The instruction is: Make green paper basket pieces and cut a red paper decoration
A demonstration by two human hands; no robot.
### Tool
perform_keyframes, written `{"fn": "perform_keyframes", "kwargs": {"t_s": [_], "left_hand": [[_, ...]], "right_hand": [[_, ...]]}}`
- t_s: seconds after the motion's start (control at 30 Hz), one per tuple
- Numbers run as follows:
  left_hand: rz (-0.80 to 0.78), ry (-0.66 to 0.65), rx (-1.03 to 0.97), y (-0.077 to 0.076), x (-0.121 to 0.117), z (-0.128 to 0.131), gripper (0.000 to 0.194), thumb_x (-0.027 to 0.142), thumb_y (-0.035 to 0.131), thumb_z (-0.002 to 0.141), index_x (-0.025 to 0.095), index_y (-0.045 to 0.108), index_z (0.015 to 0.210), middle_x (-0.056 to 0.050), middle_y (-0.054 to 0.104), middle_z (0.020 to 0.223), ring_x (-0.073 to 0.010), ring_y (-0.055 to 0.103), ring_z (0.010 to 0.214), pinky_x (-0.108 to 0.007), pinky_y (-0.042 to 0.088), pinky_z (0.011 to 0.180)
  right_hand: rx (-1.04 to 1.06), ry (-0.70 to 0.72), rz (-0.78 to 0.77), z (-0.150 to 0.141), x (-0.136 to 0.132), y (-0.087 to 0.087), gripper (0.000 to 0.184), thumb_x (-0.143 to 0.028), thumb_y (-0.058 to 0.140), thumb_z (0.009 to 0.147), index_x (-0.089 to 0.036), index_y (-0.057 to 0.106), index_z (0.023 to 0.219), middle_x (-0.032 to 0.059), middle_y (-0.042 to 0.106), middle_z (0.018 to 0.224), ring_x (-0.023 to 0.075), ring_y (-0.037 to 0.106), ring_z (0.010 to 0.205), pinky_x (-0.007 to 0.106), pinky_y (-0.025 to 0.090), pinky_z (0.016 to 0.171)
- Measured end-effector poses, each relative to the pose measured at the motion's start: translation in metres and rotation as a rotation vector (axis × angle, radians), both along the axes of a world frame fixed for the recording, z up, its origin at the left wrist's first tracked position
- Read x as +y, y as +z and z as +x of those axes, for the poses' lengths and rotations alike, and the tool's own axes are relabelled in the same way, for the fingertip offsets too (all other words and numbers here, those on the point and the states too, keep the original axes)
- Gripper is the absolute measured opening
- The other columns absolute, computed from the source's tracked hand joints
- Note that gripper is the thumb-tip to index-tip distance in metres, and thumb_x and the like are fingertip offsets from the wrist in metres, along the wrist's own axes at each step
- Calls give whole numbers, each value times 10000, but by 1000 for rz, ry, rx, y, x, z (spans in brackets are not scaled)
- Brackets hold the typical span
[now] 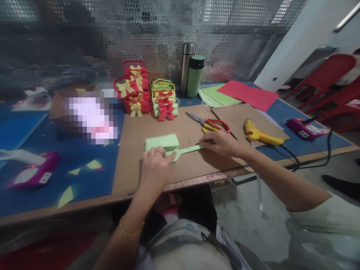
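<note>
Seemingly at a strip-fitting step, the loosely curled left hand (pixel 154 164) presses folded green paper (pixel 161 141); the right hand (pixel 223 143) pinches a green strip's (pixel 192 149) right end. Steady alignment likely matters next.

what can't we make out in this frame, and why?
All in the head view:
Folded green paper, near edge: partly covered by the left hand.
Green strip, right end: hidden by the right hand.
Yellow handle by the scissors: partly behind the right hand.
Contents under the pixelated patch: masked.
Left purple box, label: blurred, too small to read.
Pale right sleeve: cut off by the right edge.
</note>
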State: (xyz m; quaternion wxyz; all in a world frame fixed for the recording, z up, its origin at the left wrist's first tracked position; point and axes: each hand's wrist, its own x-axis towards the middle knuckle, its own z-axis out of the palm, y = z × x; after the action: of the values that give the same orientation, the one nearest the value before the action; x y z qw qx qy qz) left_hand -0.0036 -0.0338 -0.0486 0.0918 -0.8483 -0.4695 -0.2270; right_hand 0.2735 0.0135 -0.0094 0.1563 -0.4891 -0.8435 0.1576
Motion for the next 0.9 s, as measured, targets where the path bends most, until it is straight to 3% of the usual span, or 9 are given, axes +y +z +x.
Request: {"fn": "perform_keyframes", "kwargs": {"t_s": [0.23,0.43,0.9], "left_hand": [[-30,0,-1,0,2,1,394,101,486,975,316,796,1089,-80,595,876,-242,515,832,-385,345,745],[22,9,31,1,-1,1,421,65,455,962,257,767,1169,-95,607,879,-250,523,823,-385,352,725],[74,7,114,4,-2,3,383,87,460,967,236,763,1146,-99,596,858,-255,502,799,-380,348,717]], "right_hand": [[4,1,-35,0,0,-1,210,-237,590,917,-191,793,894,77,784,899,205,691,809,297,480,711],[8,-3,-29,0,0,0,201,-227,598,914,-187,794,900,78,786,898,208,694,809,300,482,714],[2,5,-15,0,0,-2,202,-208,591,915,-198,792,896,69,782,882,200,690,800,287,470,701]]}}
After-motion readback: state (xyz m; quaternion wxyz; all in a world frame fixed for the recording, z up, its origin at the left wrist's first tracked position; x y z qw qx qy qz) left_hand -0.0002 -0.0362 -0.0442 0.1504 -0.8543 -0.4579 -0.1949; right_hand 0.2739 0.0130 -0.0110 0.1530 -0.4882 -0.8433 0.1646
